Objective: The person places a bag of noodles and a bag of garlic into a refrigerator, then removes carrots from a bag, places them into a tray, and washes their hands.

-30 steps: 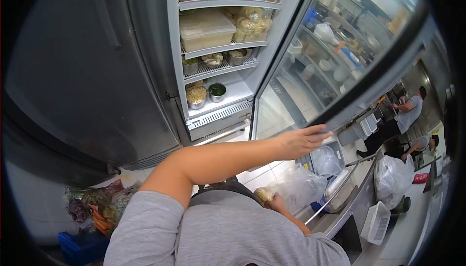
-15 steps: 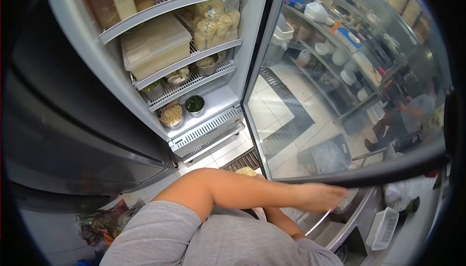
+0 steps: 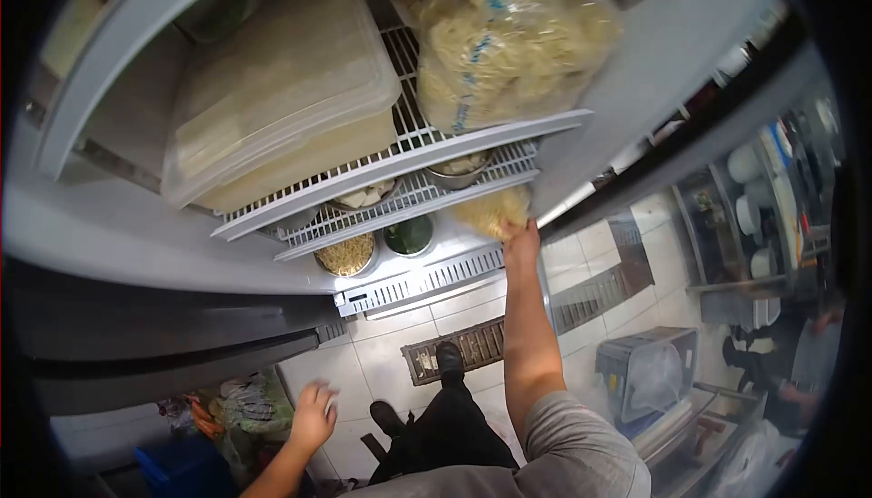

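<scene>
Bundle (image 3: 495,214) reached the fridge (image 3: 420,278)

The left hand (image 3: 315,414), now off the door (image 3: 708,98), hung empty, fingers loosely parted. Rightward, the yellowish bundle, lately waist-high, was just ahead of the right hand's (image 3: 521,246) fingers, pinched by them.

The bundle (image 3: 495,212) in my right hand (image 3: 520,244) is pale yellow. My sleeve (image 3: 581,443) is grey; my trousers (image 3: 445,448), black. The upper bag (image 3: 518,53) carries blue markings. Floor tiles (image 3: 382,367): white.
</scene>
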Available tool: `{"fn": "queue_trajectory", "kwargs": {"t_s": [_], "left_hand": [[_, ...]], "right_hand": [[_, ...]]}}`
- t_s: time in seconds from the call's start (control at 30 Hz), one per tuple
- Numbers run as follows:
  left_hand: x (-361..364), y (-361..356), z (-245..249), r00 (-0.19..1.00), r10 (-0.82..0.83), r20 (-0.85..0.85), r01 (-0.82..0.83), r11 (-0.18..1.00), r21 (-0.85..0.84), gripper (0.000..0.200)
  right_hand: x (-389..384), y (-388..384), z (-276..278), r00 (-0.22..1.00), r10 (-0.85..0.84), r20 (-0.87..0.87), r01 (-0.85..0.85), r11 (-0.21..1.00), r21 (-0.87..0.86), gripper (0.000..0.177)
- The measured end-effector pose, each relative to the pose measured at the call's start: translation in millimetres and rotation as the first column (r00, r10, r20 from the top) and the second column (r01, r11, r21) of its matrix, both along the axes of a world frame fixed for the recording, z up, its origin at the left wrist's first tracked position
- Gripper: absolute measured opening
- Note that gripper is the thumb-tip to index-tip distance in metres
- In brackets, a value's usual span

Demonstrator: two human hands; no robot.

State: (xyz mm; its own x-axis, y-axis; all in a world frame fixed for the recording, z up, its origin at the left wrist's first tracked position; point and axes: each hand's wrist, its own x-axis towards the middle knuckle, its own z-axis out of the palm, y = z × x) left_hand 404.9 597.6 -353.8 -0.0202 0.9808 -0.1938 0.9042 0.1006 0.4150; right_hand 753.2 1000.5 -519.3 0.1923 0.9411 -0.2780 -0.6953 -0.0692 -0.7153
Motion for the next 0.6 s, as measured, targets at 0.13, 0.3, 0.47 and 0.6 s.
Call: {"fn": "queue_trajectory", "kwargs": {"t_s": [0.13, 0.3, 0.47, 0.6], "left_hand": [[-22.2, -135.6, -54.2, 0.981, 0.155, -0.113, -0.191, 0.841, -0.505, 0.032], [-25.0, -298.7, -164.3, 0.936, 0.351, -0.032, -0.286, 0.703, -0.651, 0.029], [7.2, -282.8, -132.1, 0.796, 0.602, -0.07, -0.435, 0.487, -0.758, 0.029], [14.4, -274.3, -134.8, 0.771, 0.636, -0.034, -0.426, 0.475, -0.77, 0.031]], "right_hand": [[-44.8, 86.6, -20.2, 0.948, -0.028, -0.318, 0.061, 0.994, 0.096, 0.051], [-103.9, 144.4, -44.2, 0.741, -0.043, -0.67, 0.068, 0.998, 0.012, 0.045], [-90.7, 162.3, -87.3, 0.839, -0.009, -0.544, 0.032, 0.999, 0.033, 0.043], [-86.8, 177.4, -111.4, 0.883, 0.012, -0.47, 0.005, 0.999, 0.036, 0.042]]}}
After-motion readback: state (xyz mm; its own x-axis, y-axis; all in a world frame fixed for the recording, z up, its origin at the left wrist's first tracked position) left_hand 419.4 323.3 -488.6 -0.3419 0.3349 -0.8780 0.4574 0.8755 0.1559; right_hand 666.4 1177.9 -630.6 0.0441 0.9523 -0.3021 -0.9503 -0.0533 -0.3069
